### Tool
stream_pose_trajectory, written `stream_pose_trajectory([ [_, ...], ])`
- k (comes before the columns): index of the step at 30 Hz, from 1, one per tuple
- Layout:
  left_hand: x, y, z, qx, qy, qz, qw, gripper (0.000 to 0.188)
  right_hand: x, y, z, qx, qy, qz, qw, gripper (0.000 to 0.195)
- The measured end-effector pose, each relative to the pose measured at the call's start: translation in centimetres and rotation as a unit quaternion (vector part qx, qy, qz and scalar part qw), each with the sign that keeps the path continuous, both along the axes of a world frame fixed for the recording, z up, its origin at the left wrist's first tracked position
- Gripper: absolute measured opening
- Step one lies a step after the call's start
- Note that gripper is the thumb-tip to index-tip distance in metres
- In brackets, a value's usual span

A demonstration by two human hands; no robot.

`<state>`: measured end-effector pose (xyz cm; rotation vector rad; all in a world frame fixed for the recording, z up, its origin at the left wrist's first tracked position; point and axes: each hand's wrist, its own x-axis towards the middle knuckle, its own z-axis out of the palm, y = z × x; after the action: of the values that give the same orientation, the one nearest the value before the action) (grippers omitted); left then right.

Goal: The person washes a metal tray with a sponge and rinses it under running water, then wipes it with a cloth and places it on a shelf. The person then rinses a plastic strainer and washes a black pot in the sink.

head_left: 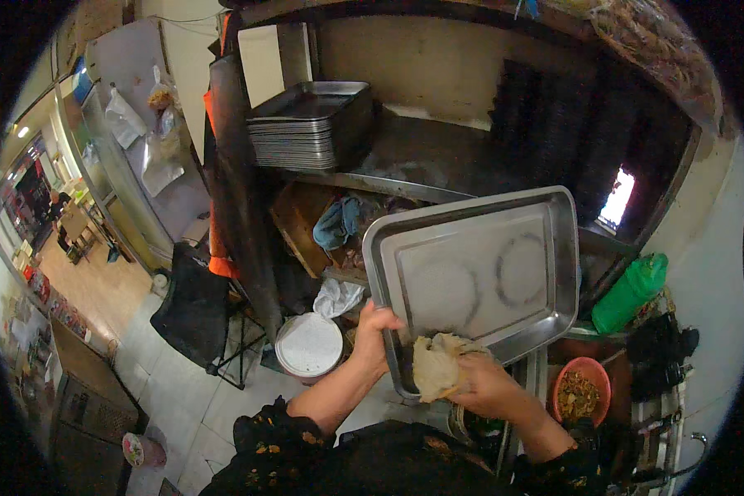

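Observation:
A rectangular stainless steel tray (446,291) is held tilted before me, its inside facing up towards the camera. My left hand (375,335) grips the tray's left rim, thumb over the edge. Bunched in my right hand (487,384) is a pale yellowish cloth (440,366), pressed against the tray's near left corner. Two dark ring-shaped marks show on the tray's bottom. The fingers of my right hand are partly hidden by the cloth.
A tall stack of metal trays (310,127) stands on a dark metal shelf (421,155). Below it lies a blue cloth (338,223). Nearby are a white-lidded bucket (309,344), a black folding chair (192,304), a green bag roll (629,294), a red bowl of scraps (581,390) and a lit screen (617,198).

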<state>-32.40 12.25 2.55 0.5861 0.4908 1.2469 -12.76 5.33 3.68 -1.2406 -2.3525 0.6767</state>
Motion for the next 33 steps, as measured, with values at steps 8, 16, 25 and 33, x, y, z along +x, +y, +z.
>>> stream_pose_trajectory([
  [8, -7.8, 4.6, 9.0, 0.014, -0.01, 0.15, 0.988, 0.037, 7.9, -4.0, 0.4, -0.114, 0.194, -0.162, 0.961, 0.026],
  [16, -14.2, 18.3, 17.7, 0.101, -0.079, 0.282, 0.951, 0.034, 9.8, -5.6, -5.6, -0.234, 0.154, -0.239, 0.93, 0.03],
  [25, -16.6, 28.2, 16.6, 0.047, 0.162, 0.487, 0.857, 0.067, 8.2, -5.2, -4.6, -0.248, 0.194, -0.33, 0.89, 0.027],
  [33, -7.1, 22.6, 7.6, 0.37, 0.397, 0.248, 0.802, 0.045, 7.3, -2.7, -6.8, -0.202, 0.277, -0.355, 0.87, 0.025],
])
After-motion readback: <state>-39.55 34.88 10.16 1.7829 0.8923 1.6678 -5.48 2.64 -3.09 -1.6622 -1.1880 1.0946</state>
